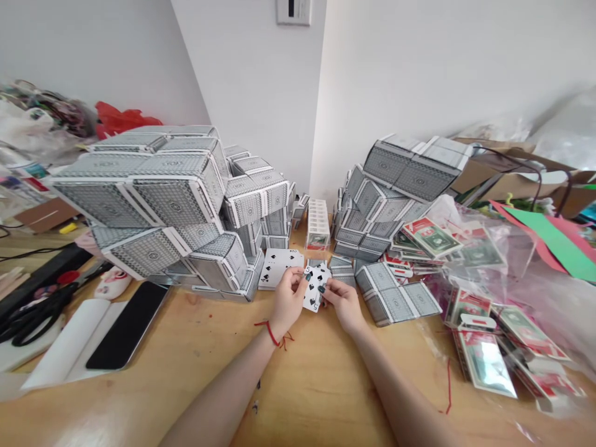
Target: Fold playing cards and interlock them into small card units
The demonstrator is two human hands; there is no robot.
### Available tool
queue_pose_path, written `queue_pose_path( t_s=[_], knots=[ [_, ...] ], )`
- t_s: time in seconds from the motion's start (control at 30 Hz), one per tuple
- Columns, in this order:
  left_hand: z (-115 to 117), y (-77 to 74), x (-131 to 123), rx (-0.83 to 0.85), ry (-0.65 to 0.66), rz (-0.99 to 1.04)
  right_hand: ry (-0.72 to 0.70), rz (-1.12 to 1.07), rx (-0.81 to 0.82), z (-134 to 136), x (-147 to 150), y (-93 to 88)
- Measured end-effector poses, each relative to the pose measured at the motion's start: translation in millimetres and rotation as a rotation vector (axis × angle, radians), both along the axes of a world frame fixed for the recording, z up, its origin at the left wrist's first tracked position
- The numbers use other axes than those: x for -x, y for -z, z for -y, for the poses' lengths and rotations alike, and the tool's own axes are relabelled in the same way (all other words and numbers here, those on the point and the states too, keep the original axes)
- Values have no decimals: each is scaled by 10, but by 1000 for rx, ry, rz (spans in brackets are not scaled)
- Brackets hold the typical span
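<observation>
Both my hands hold playing cards (311, 293) above the table, with a five of spades facing me. My left hand (289, 297) pinches the cards' left edge, and a red string is tied round that wrist. At the right edge my right hand (343, 300) pinches them between thumb and fingers. Behind my left hand lies a face-up stack of spade cards (275, 261). Grey patterned blocks made of folded cards stand piled on the left (172, 192) and on the right (386, 205).
A clear box of cards (318, 220) stands at the back centre. Red and green card packs (484, 360) and plastic wrap lie on the right. A black phone (128, 326), white paper (69, 341) and black scissors (40, 313) are on the left of the table (195, 372).
</observation>
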State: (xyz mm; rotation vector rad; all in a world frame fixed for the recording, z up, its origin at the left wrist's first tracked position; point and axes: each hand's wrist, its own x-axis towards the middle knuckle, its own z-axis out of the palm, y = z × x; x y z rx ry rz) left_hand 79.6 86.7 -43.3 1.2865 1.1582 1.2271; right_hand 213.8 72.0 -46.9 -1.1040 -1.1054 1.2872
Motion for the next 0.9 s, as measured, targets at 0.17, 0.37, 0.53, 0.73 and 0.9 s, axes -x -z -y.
queue_pose_path(
  t_s=[0.17, 0.37, 0.53, 0.73, 0.9],
  knots=[
    [12, 15, -11, 24, -19, 21, -6, -10, -15, 3, 23, 6],
    [-9, 34, -5, -15, -19, -25, 2, -71, -13, 4, 41, -18],
    [-27, 42, 6, -24, 22, -62, 18, -82, 18, 20, 66, 0],
    [-30, 66, 15, -27, 34, -102, 75, -74, 9, 30, 93, 42],
    [-9, 30, 18, -78, 41, -125, 59, -40, 4, 17, 78, 44]
  ],
)
